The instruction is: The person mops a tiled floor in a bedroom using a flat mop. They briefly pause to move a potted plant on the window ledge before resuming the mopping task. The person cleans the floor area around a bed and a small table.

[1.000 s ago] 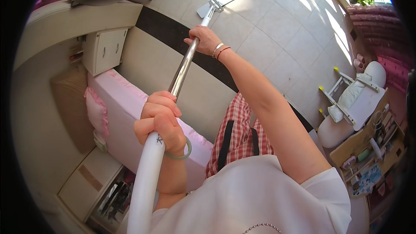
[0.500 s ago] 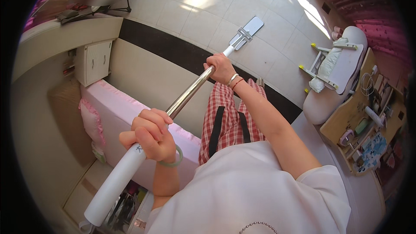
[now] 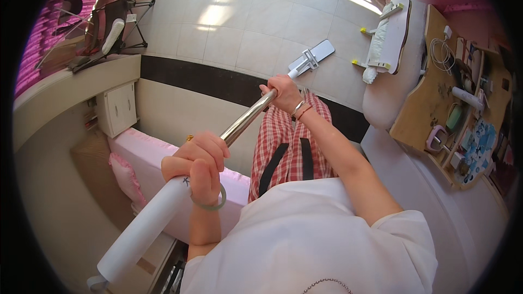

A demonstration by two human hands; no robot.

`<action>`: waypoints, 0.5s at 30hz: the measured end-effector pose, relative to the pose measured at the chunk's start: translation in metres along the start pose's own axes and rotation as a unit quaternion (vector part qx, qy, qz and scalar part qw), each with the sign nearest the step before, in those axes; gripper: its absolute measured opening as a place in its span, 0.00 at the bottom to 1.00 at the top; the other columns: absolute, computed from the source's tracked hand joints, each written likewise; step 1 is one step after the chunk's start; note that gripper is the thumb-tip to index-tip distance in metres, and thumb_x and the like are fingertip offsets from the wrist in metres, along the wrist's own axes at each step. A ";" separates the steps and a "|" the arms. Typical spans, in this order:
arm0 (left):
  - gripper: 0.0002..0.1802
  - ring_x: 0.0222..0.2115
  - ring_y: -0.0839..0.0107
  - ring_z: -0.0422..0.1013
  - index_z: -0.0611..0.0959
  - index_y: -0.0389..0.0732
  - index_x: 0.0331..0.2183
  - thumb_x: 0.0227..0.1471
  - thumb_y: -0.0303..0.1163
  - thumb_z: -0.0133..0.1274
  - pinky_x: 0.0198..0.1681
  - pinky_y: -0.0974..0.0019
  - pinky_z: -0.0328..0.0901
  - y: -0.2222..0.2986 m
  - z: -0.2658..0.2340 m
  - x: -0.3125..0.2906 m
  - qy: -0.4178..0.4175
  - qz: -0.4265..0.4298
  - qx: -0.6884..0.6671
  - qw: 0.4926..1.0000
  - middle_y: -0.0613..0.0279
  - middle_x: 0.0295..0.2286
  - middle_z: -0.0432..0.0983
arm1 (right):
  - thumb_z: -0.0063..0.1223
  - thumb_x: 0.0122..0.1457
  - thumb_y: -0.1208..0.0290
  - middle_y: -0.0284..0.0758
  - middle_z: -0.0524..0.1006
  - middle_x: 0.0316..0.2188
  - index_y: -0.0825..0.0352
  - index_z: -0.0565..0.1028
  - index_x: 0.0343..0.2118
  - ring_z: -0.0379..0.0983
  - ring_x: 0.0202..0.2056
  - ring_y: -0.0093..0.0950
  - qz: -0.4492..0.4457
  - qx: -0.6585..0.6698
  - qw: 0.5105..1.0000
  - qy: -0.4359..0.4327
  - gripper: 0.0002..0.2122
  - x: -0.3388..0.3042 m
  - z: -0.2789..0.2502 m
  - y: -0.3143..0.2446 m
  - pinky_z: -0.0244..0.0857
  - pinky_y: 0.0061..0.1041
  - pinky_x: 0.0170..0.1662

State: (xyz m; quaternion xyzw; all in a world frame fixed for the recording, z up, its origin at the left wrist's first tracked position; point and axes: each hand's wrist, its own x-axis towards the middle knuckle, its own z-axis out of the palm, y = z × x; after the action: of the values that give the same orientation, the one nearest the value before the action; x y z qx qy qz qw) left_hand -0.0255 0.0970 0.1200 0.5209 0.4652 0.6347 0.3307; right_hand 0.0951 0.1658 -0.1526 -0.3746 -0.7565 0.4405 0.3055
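Note:
A long-handled flat mop (image 3: pixel 249 116) slants across the view, with a white grip (image 3: pixel 143 228), a shiny metal pole and a pale rectangular head (image 3: pixel 311 58) over the tiled floor. My left hand (image 3: pixel 199 163), with a green bangle at the wrist, is closed round the top of the pole where the white grip begins. Farther down, my right hand (image 3: pixel 283 92) wraps the pole near its white lower section. The underside of the mop head is hidden.
Pink-covered bedding (image 3: pixel 163 155) lies at the left, near a white cabinet (image 3: pixel 121 109). A folding chair (image 3: pixel 111 32) stands at the far left. On the right are a pale sofa (image 3: pixel 381 98), a small rack with yellow feet (image 3: pixel 389 41) and a cluttered wooden table (image 3: pixel 417 103).
The view has swung, shifting the room's right-hand furniture leftward. The mop head appears slightly lower in the picture. Both hands keep their hold, and the folding chair shows more fully.

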 end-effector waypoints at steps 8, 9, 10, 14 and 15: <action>0.12 0.17 0.71 0.63 0.67 0.41 0.23 0.56 0.28 0.52 0.33 0.58 0.66 -0.038 0.049 0.022 -0.153 0.005 -0.010 0.988 0.65 0.15 0.65 | 0.64 0.50 0.64 0.38 0.72 0.21 0.66 0.70 0.18 0.70 0.31 0.38 0.081 -0.010 0.993 0.091 0.15 0.039 -0.066 0.055 0.66 0.34 0.36; 0.12 0.17 0.71 0.63 0.68 0.41 0.23 0.55 0.27 0.53 0.33 0.58 0.66 -0.050 0.054 0.018 -0.162 -0.004 -0.009 0.987 0.65 0.15 0.65 | 0.64 0.50 0.64 0.38 0.72 0.21 0.66 0.70 0.18 0.70 0.31 0.38 0.102 -0.016 0.991 0.088 0.15 0.039 -0.070 0.070 0.66 0.34 0.36; 0.12 0.17 0.71 0.63 0.68 0.41 0.22 0.53 0.25 0.54 0.33 0.59 0.65 -0.060 0.060 0.013 -0.171 0.010 -0.010 0.985 0.65 0.15 0.65 | 0.64 0.50 0.64 0.38 0.72 0.22 0.66 0.70 0.18 0.70 0.32 0.38 0.122 -0.021 0.989 0.085 0.15 0.037 -0.070 0.082 0.66 0.34 0.37; 0.13 0.16 0.71 0.62 0.68 0.41 0.21 0.48 0.21 0.56 0.30 0.60 0.64 -0.059 0.076 0.010 -0.221 0.010 -0.003 0.975 0.65 0.15 0.65 | 0.63 0.50 0.64 0.38 0.73 0.21 0.65 0.70 0.18 0.70 0.31 0.39 0.124 -0.055 0.981 0.139 0.14 0.021 -0.070 0.094 0.66 0.36 0.37; 0.13 0.16 0.70 0.62 0.68 0.41 0.21 0.48 0.21 0.56 0.29 0.60 0.64 -0.055 0.077 0.012 -0.236 0.012 0.004 0.972 0.65 0.15 0.64 | 0.63 0.50 0.64 0.38 0.73 0.21 0.65 0.70 0.17 0.70 0.31 0.39 0.129 -0.057 0.979 0.144 0.14 0.017 -0.067 0.091 0.65 0.37 0.37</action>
State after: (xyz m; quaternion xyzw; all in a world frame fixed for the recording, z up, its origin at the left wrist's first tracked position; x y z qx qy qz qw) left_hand 0.0429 0.1459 0.0742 0.6629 0.3705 0.4957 0.4214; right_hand 0.1663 0.2393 -0.2031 -0.5454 -0.6738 0.3740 0.3297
